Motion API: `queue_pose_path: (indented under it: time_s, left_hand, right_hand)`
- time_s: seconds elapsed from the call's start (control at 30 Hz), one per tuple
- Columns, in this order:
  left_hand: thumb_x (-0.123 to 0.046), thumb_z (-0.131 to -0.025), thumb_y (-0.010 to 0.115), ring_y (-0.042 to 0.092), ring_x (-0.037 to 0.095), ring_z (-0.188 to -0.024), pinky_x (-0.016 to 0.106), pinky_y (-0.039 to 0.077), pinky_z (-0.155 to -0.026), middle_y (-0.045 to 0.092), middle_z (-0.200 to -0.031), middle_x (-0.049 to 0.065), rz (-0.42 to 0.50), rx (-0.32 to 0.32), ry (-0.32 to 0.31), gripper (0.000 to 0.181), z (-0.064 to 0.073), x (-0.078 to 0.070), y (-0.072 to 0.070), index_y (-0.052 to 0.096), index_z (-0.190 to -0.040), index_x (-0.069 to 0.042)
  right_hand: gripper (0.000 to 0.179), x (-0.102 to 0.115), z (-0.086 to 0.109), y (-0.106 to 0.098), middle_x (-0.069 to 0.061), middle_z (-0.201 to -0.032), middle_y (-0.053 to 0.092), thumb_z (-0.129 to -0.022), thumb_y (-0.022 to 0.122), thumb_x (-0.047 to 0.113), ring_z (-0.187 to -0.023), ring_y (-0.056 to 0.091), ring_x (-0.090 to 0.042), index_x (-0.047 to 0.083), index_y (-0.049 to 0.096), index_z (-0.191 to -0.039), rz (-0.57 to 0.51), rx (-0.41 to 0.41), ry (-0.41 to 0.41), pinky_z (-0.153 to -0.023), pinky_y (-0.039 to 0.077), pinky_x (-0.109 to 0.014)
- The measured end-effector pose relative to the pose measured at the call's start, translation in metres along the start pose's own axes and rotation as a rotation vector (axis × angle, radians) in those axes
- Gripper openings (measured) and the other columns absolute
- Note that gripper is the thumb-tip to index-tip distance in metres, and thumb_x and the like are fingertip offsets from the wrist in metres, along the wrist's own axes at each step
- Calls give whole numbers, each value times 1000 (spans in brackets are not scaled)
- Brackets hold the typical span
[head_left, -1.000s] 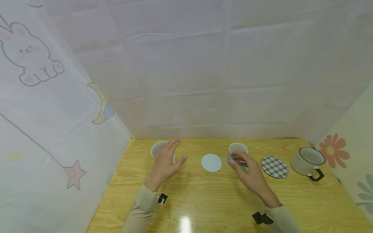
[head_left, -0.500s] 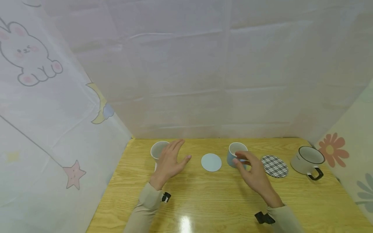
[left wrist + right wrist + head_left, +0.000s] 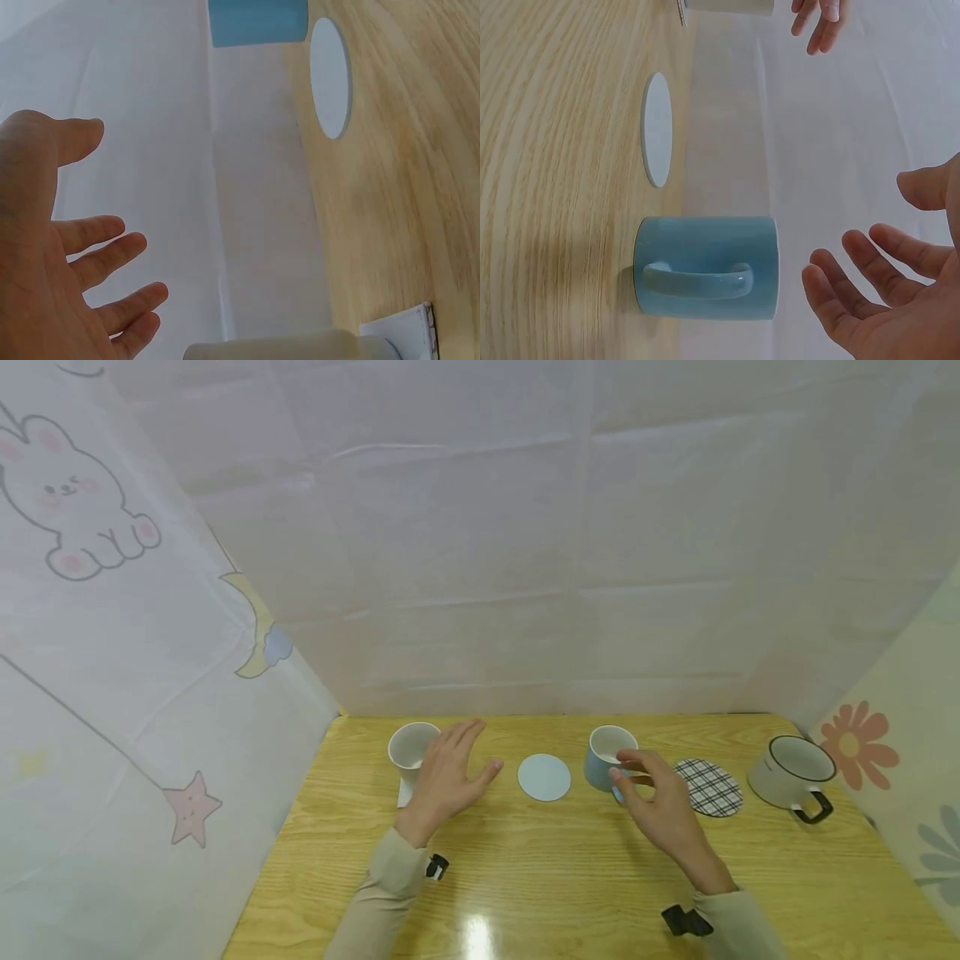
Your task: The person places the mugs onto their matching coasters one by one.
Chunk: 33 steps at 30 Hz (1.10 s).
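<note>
A light blue mug [image 3: 705, 247] stands upright on the table, its handle turned toward me. My right hand [image 3: 663, 802] hovers close by it with bent, relaxed fingers; in the right wrist view a gap shows between the fingertips [image 3: 817, 281] and the mug. My left hand [image 3: 446, 777] hangs in the air with spread fingers and thumb, holding nothing. Partly behind it stands a white cup [image 3: 408, 750] on a white square coaster [image 3: 404, 795]. Between the two hands lies a pale blue round coaster [image 3: 544, 777].
To the right lies a black-and-white checked round coaster [image 3: 708, 787]. Beyond it stands a white mug [image 3: 780, 781] with a black rim and black handle. Patterned cloth walls [image 3: 480, 568] close in the wooden table [image 3: 540, 877] at the back and both sides.
My left hand has drifted right, uncovering more of the white cup and its coaster. My right hand has eased slightly right and toward me, so more of the blue mug shows.
</note>
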<state>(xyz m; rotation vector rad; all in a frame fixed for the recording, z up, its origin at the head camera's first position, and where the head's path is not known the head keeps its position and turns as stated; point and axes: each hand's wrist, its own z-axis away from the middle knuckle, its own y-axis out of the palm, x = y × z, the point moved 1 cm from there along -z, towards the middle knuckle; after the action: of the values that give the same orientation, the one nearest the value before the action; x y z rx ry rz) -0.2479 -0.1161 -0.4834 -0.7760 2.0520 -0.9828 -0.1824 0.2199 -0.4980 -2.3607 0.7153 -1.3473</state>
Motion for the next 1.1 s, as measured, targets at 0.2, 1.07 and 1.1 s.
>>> queue_pose_path:
  time_s: [0.2, 1.07, 1.1]
  left_hand:
    - [-55, -103, 62, 53, 33, -146, 56, 44, -120, 58, -156, 8, -22, 46, 10, 71, 0, -4, 10, 52, -157, -11]
    - [-57, -104, 61, 52, 31, -148, 56, 44, -120, 55, -160, 6, -32, 121, -24, 72, -2, -8, 46, 50, -159, -13]
    - [-57, -104, 62, 52, 31, -147, 56, 45, -120, 55, -160, 7, -28, 117, -23, 72, -2, -8, 47, 50, -159, -13]
  right_hand:
    - [30, -6, 1, -4, -22, -127, 71, -102, 71, 4, -105, 72, -34, -4, 67, -130, 5, -17, 1, -88, 60, -19]
    - [34, -38, 11, -8, -24, -129, 70, -104, 70, 11, -112, 71, -46, -7, 65, -132, 36, -10, 111, -86, 59, -17]
    - [33, -39, 11, -8, -24, -129, 70, -104, 70, 11, -112, 71, -46, -7, 65, -132, 35, -9, 112, -86, 59, -17]
